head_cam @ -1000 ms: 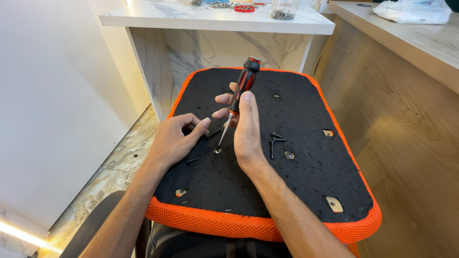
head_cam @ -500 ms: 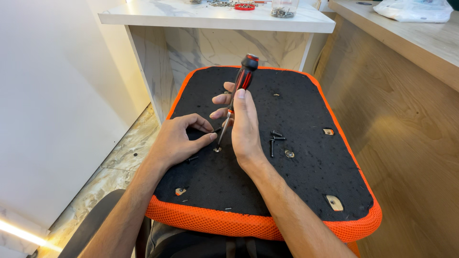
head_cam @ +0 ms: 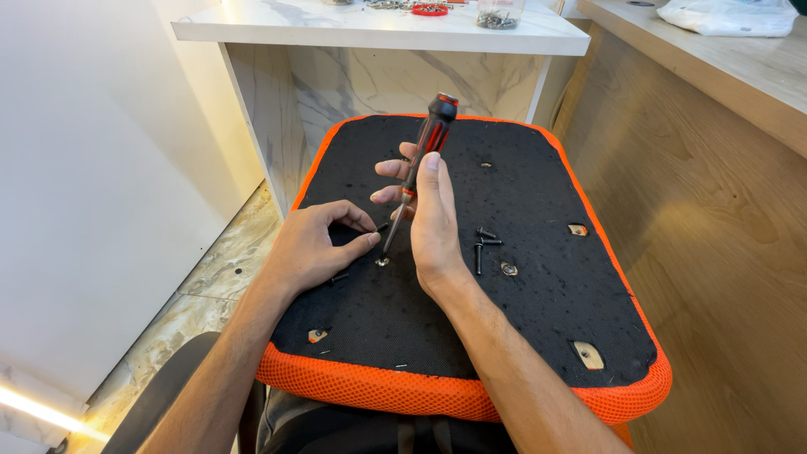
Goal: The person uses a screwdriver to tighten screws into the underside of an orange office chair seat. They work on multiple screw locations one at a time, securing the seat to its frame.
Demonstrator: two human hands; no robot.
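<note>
An upturned chair seat [head_cam: 546, 319] with black fabric underside and orange mesh edge lies across my lap. My right hand [head_cam: 430, 214] grips a red-and-black screwdriver [head_cam: 420, 160], held nearly upright, its tip down on a screw [head_cam: 382, 261] in the seat. My left hand [head_cam: 315, 248] rests on the fabric beside it, thumb and forefinger pinched close to the shaft near the tip. Loose black screws [head_cam: 483, 242] lie just right of my right hand.
Several metal insert holes [head_cam: 588, 355] dot the seat. A white marble-look counter [head_cam: 378, 29] stands ahead with small parts and a jar on it. A wooden panel [head_cam: 714, 210] rises at the right, a white wall at the left, marble floor below.
My left hand's fingers curled in from flat and now pinch beside the screwdriver tip. The screwdriver and right hand stayed almost in place.
</note>
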